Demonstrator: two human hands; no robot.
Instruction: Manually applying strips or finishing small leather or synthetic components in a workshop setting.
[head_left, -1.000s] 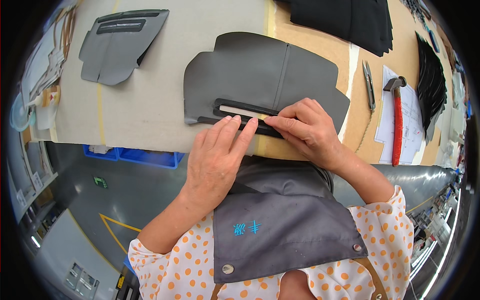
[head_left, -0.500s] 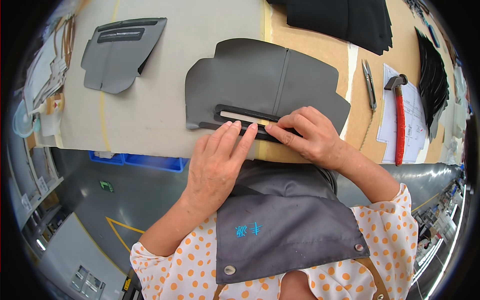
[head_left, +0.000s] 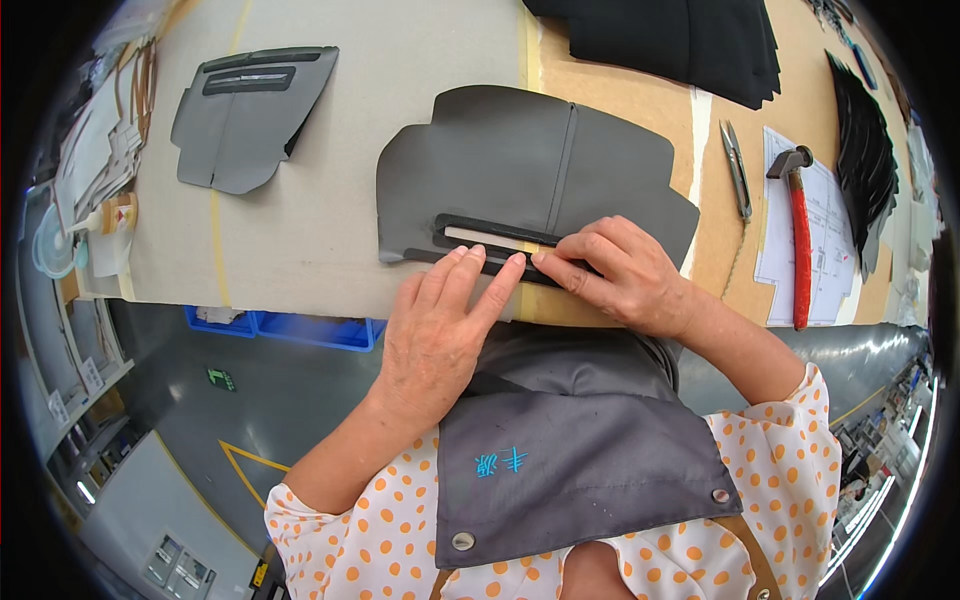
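Observation:
A grey sheet-material panel (head_left: 480, 150) with notched corners and a raised seam lies at the table's front edge. Near its lower side is a long slot with a black border (head_left: 490, 226), and the pale table shows through it. A black strip (head_left: 425, 256) runs along the panel's lower edge. My left hand (head_left: 432, 335) rests with fingers stretched out, their tips on the black material below the slot. At the slot's right end my right hand (head_left: 625, 275) has curled fingers, thumb and index finger closed on the black border. Those fingers hide that end.
A similar smaller-looking grey panel (head_left: 240, 130) lies at the left. To the right are thread snips (head_left: 737, 170), a red-handled hammer (head_left: 800, 240) on a printed paper sheet (head_left: 770, 230), and black stacked pieces (head_left: 680, 45). Blue bins (head_left: 315, 331) sit below the table edge.
The whole view has shifted slightly. Both hands stay at the slot in nearly the same pose, the left fingertips a little closer to the right thumb.

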